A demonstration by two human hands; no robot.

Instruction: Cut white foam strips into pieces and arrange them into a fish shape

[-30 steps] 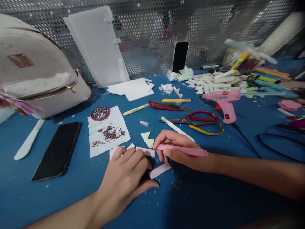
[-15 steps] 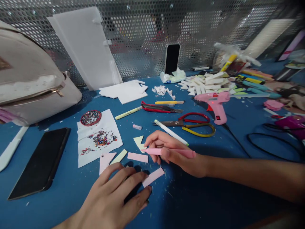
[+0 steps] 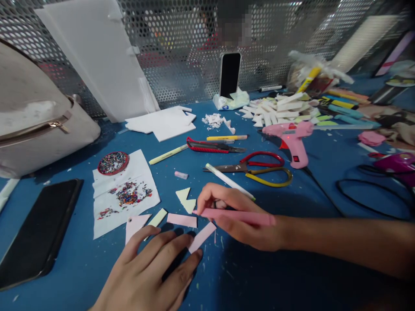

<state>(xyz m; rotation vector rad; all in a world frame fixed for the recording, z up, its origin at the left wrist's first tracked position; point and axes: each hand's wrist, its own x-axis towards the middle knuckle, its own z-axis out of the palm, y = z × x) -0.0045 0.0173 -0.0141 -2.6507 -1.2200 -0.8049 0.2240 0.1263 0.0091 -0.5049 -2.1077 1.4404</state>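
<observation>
My left hand (image 3: pixel 152 263) lies low over the table, with the end of a pink strip (image 3: pixel 203 236) between its thumb and index finger; the other fingers are spread. A pink marker (image 3: pixel 238 216) is gripped in my right hand (image 3: pixel 241 211) like a pen. Its tip points left, close to a pale yellow notched piece (image 3: pixel 186 201). Between the hands and the paper lie another pink strip (image 3: pixel 182 220), a pale green strip (image 3: pixel 158 217) and a pink piece with a small hole (image 3: pixel 136 225), partly behind my left fingers.
White paper (image 3: pixel 106 216) holds loose beads beside a red-rimmed dish (image 3: pixel 113 163). Scissors (image 3: pixel 240 167), a red cutter (image 3: pixel 207 146) and a pink glue gun (image 3: pixel 296 140) with its cord lie beyond my right hand. A dark phone (image 3: pixel 42 229) and a backpack (image 3: pixel 42 116) occupy the left.
The view has shifted, so most things appear further left. The strip at my left hand has turned a little steeper. My right hand and the marker have come slightly lower, nearer that strip.
</observation>
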